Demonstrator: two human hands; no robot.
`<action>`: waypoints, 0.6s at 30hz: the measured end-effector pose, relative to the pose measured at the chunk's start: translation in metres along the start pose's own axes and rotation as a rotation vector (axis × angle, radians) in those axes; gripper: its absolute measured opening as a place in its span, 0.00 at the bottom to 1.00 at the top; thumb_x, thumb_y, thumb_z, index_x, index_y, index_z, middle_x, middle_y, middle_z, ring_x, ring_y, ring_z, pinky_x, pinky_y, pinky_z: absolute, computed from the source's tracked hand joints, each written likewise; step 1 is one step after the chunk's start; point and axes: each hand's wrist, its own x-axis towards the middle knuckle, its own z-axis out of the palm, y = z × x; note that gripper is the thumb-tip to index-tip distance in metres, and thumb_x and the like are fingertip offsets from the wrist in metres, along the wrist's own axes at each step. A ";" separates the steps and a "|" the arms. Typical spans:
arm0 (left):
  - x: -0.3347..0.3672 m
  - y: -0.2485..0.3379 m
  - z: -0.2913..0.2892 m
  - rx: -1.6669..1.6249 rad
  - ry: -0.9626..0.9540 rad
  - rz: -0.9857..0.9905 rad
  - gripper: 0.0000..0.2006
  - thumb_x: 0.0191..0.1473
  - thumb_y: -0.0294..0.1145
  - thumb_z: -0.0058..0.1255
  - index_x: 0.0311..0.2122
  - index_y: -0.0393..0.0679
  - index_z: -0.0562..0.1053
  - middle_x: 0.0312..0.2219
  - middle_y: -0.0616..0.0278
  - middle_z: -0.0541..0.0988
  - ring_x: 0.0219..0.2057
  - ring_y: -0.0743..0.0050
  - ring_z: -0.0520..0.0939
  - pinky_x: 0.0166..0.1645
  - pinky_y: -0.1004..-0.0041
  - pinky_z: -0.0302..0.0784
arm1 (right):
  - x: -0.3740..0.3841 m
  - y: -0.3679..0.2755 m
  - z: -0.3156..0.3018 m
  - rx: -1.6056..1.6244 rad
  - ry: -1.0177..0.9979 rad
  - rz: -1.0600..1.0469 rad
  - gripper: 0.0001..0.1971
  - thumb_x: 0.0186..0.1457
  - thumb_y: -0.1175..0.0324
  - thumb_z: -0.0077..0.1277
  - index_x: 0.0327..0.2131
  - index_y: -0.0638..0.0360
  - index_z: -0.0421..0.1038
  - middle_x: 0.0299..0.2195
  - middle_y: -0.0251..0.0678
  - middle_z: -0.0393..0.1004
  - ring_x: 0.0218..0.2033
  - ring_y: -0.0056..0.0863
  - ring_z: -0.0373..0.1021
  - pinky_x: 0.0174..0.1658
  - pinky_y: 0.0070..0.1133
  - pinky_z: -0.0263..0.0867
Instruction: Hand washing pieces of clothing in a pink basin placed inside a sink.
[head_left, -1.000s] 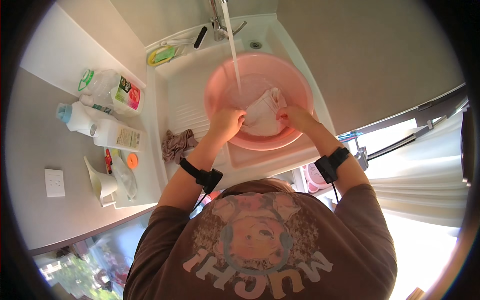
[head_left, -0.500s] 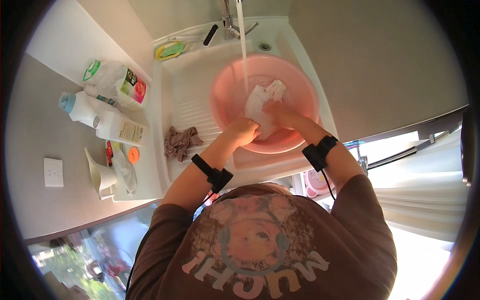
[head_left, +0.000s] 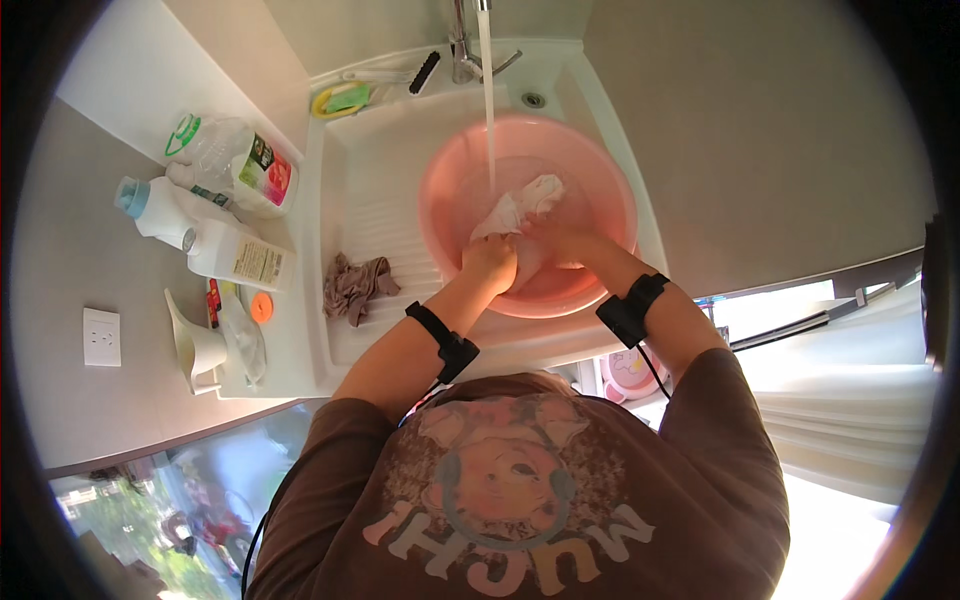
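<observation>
A round pink basin (head_left: 600,190) stands in a white sink (head_left: 370,190), with water running into it from the tap (head_left: 462,40) above. A white cloth (head_left: 520,205) lies in the basin under the stream. My left hand (head_left: 490,262) and my right hand (head_left: 555,240) are both inside the basin, close together, gripping the lower part of the cloth. Each wrist wears a black band.
A crumpled brownish rag (head_left: 355,285) lies on the ribbed sink board. To the left stand a white bottle with a blue cap (head_left: 160,210), a clear jug (head_left: 230,160), a white funnel (head_left: 195,345) and an orange lid (head_left: 262,307). A brush (head_left: 425,72) and sponge (head_left: 345,98) lie behind the sink.
Both hands drew nearer the body and closer together on the cloth, which now bunches up under the water stream.
</observation>
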 end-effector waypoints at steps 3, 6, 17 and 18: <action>0.005 -0.015 0.017 0.073 0.204 0.112 0.17 0.50 0.42 0.52 0.42 0.43 0.76 0.41 0.54 0.79 0.44 0.57 0.79 0.45 0.62 0.76 | 0.027 0.009 -0.028 -0.041 -0.169 0.033 0.27 0.48 0.70 0.54 0.54 0.54 0.63 0.52 0.40 0.68 0.52 0.37 0.66 0.52 0.28 0.63; -0.015 -0.001 -0.025 -0.038 -0.073 0.050 0.16 0.50 0.41 0.52 0.40 0.42 0.77 0.38 0.51 0.79 0.42 0.54 0.79 0.45 0.60 0.76 | 0.055 0.036 -0.114 0.389 -0.329 0.131 0.26 0.47 0.71 0.55 0.53 0.56 0.66 0.47 0.38 0.73 0.48 0.31 0.69 0.50 0.27 0.65; -0.016 -0.032 -0.012 -0.256 0.214 0.340 0.12 0.50 0.35 0.53 0.39 0.40 0.74 0.34 0.50 0.77 0.39 0.49 0.78 0.42 0.57 0.73 | 0.190 0.070 -0.188 1.146 0.407 0.588 0.24 0.49 0.65 0.56 0.50 0.64 0.66 0.56 0.48 0.58 0.53 0.39 0.60 0.52 0.31 0.63; -0.018 -0.033 -0.013 -0.260 0.214 0.329 0.12 0.50 0.35 0.53 0.39 0.40 0.74 0.34 0.50 0.77 0.39 0.49 0.78 0.42 0.57 0.73 | 0.197 0.069 -0.190 1.216 0.494 0.603 0.24 0.49 0.65 0.56 0.49 0.63 0.65 0.55 0.48 0.57 0.52 0.39 0.60 0.52 0.31 0.63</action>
